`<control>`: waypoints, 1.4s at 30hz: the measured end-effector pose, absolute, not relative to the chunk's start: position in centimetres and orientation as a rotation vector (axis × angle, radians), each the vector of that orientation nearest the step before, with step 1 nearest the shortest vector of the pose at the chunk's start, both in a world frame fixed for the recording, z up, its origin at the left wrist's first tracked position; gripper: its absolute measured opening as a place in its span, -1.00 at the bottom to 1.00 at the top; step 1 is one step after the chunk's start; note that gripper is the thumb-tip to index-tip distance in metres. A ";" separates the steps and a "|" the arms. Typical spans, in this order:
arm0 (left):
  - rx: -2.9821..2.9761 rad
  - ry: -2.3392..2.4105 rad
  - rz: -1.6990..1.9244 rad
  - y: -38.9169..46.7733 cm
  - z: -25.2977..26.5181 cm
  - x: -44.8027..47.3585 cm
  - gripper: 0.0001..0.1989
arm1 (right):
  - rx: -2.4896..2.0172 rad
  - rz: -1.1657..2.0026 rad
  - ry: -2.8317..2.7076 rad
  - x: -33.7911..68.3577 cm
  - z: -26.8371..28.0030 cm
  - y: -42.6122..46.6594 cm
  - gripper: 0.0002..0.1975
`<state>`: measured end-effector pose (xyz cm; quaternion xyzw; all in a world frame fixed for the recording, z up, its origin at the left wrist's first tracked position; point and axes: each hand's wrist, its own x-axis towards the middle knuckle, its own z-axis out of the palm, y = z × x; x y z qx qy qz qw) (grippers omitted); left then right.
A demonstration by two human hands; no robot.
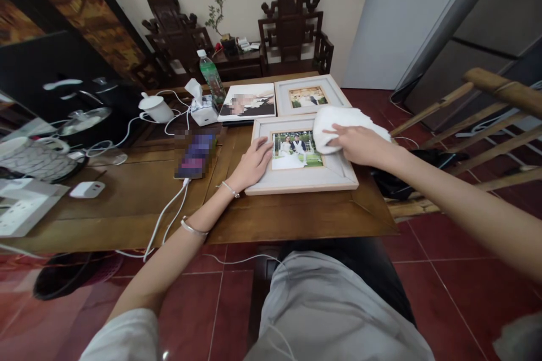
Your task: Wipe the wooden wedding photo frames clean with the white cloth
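Note:
A white picture frame (pixel 296 179) with a wedding photo (pixel 296 149) in it lies flat near the front edge of the wooden table. My left hand (pixel 254 164) rests on its left border, fingers stretched out, holding nothing. In my right hand (pixel 353 144) is a white cloth (pixel 339 121), pressed on the frame's upper right corner. The cloth covers that corner and hangs a little past the right side. Behind it lies a second white picture frame (pixel 283 96) with a photo of a couple, and beside that a photo album (pixel 248 102) or panel.
Left of the frames are a phone (pixel 195 155) on a charging cable, a tissue box (pixel 204 110), a green-labelled bottle (pixel 210 74) and a lidded white cup (pixel 155 107). A power strip (pixel 27 208) and charger (pixel 87 189) sit far left. A wooden chair (pixel 503 93) stands right.

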<state>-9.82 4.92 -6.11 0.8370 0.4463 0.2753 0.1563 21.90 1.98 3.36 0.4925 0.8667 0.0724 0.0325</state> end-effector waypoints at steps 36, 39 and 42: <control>2.348 1.317 0.793 5.0 -5.8 -9.9 -0.47 | 1.095 0.002 2.852 8.8 2.9 -4.9 -0.70; 2.414 1.313 0.751 4.9 -5.8 -9.9 -0.45 | 1.107 0.007 2.811 11.2 3.4 -5.7 -0.66; 2.458 1.326 0.716 4.9 -5.9 -9.8 -0.45 | 1.230 0.020 2.688 15.0 4.4 -6.9 -0.59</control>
